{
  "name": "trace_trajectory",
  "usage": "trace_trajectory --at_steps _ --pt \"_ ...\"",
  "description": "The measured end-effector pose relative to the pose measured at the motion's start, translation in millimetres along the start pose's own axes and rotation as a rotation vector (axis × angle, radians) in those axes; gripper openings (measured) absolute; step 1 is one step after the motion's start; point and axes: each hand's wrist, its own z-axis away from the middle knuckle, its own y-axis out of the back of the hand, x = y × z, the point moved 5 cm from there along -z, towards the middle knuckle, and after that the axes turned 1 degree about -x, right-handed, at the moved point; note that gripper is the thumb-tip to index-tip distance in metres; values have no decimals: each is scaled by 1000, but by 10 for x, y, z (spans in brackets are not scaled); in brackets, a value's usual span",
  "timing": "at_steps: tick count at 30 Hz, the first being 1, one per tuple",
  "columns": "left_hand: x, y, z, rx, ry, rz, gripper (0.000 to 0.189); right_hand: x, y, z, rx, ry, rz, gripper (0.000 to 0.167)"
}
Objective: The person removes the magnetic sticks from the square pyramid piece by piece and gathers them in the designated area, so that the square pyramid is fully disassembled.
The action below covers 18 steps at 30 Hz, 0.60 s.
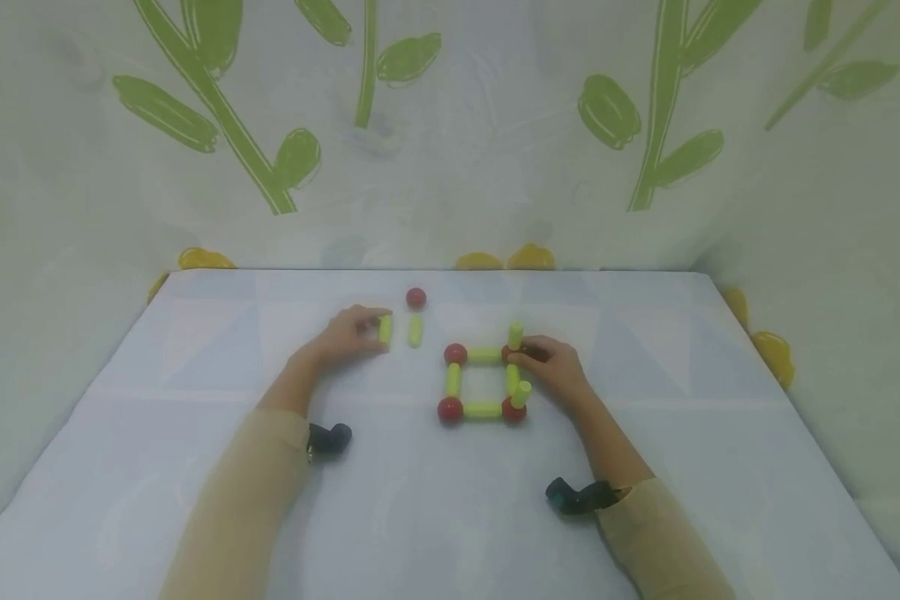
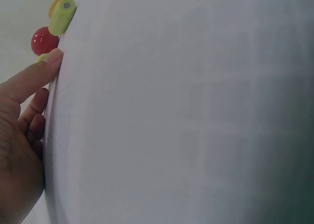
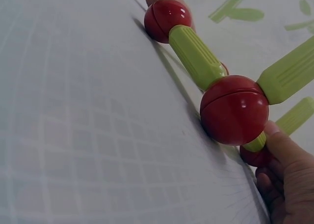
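Green rod [image 1: 385, 331] left of frame [image 1: 482, 411]: likely light, stiff; hold ends. Left hand [image 1: 348, 335] pinching it; right hand [image 1: 560, 367] gripping frame's far-right ball [image 1: 506, 354].

We see a red ball [image 3: 234, 110] closest to us; a yellow-green rod [image 3: 197, 57] joins it to a second ball [image 3: 167, 20] at upper left, and an upper rod [image 3: 289, 69] juts from it toward the right edge; behind, the right hand [image 3: 292, 180] pinches a farther ball [image 3: 255, 156], a rear rod [image 3: 296, 115] slanting up beside the thumb; a pale gridded surface [image 3: 98, 121] fills our left.
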Motion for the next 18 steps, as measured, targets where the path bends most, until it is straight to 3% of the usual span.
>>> trace_trajectory --at_steps 6,18 --pt "-26 -4 -53 -25 -20 -26 67 6 0 -4 2 -5 -8 51" --pt "-32 17 -56 -36 8 -18 73 13 -9 -9 -2 -16 -14 50"
